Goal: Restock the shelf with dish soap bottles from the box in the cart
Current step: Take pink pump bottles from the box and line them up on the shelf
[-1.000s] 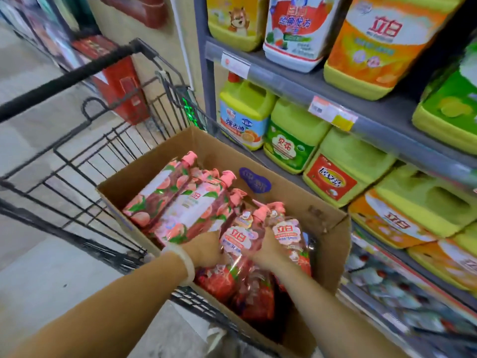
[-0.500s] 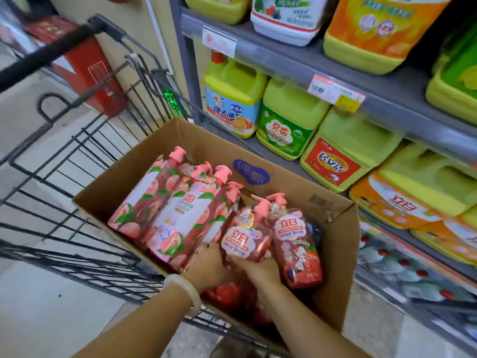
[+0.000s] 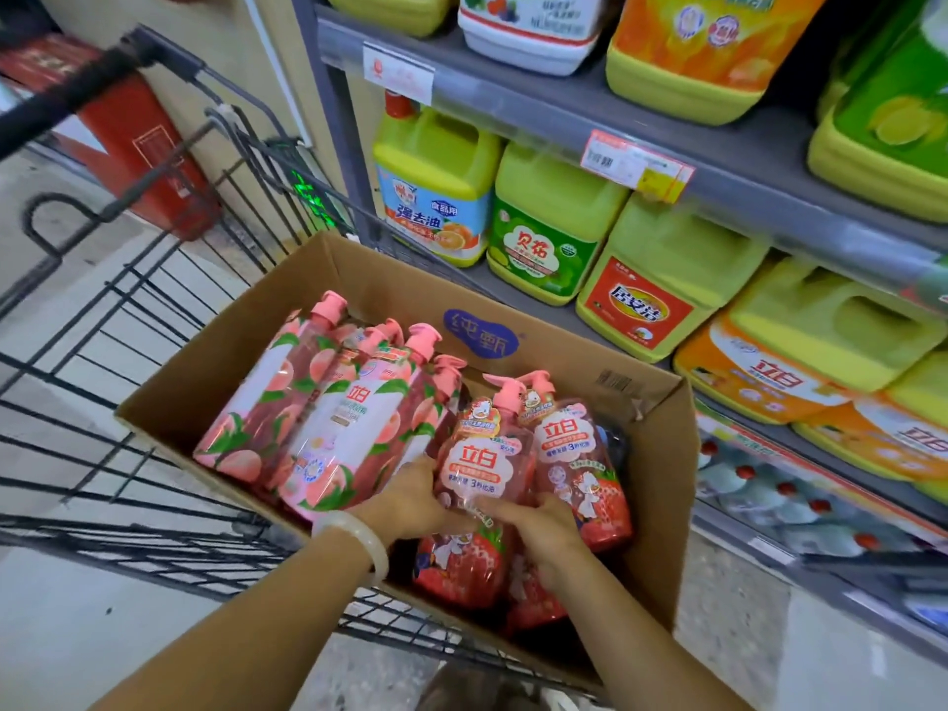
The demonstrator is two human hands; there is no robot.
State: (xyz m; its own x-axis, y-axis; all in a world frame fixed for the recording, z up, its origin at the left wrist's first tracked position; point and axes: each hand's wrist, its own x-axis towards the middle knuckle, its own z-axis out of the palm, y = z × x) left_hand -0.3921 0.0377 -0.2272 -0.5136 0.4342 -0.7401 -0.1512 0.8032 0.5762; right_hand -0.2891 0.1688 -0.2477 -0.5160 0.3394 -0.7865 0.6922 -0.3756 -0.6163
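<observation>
Pink-capped pump bottles of dish soap fill the cardboard box (image 3: 662, 469), and the person's two hands work together on one of them: the strawberry-red bottle (image 3: 485, 467) standing at the near right of the box. The left hand (image 3: 415, 500) grasps its lower left side with the fingers curled round it, a pale bangle (image 3: 359, 541) on that wrist, while the right hand (image 3: 544, 523) holds its base from the right, fingertips pressed on the clear plastic. A second red bottle (image 3: 577, 464) leans just beside it, touching, and more red ones lie underneath. To the left, a row of peach-printed bottles (image 3: 328, 418) lies slanted, caps pointing to the far wall of the box. The box sits in a black wire cart (image 3: 128, 310), pushed up near the grey shelf (image 3: 564, 120). On that shelf stand big yellow-green detergent jugs (image 3: 554, 223), with orange-labelled ones further right, and price tags (image 3: 636, 161) clipped to the shelf edge above them.
</observation>
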